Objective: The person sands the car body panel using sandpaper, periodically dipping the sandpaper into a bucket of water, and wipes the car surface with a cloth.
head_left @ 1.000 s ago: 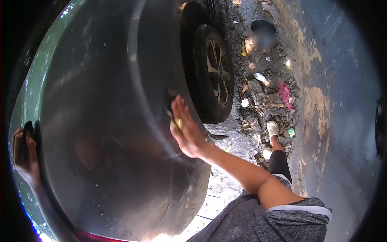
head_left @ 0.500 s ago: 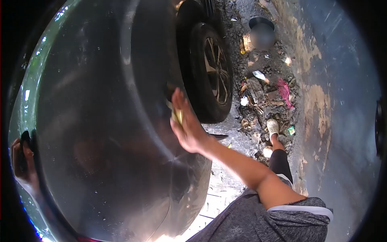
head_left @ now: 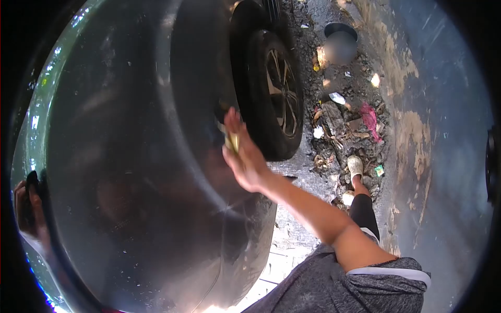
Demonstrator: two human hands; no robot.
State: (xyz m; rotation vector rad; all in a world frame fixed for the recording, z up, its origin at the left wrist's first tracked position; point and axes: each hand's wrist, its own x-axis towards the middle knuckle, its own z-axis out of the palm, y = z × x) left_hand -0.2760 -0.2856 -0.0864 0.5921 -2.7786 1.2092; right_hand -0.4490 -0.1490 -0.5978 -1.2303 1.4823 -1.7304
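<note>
My right hand [head_left: 246,159] lies against the dark car's body panel [head_left: 203,141], just beside the wheel arch. Its fingers point away from me, and a small yellow sponge-like pad [head_left: 234,142] is held between the palm and the panel. The pad's far side is hidden. At the far left edge, my left hand [head_left: 30,211] curls around something black [head_left: 33,180] by the car's glossy edge. Little of that dark thing shows, so its kind is unclear. Drops of water and dull streaks mark the paintwork.
Beyond my right hand is the car's wheel [head_left: 282,94]. Rubble and litter, with a pink rag [head_left: 369,121], cover the ground along a peeling wall [head_left: 412,141]. A dark round tub [head_left: 341,31] stands farther off. My foot in a light clog [head_left: 355,166] rests on the debris.
My right hand has slid slightly forward along the panel with the yellow pad, toward the wheel arch. My left hand stays nearly where it was.
</note>
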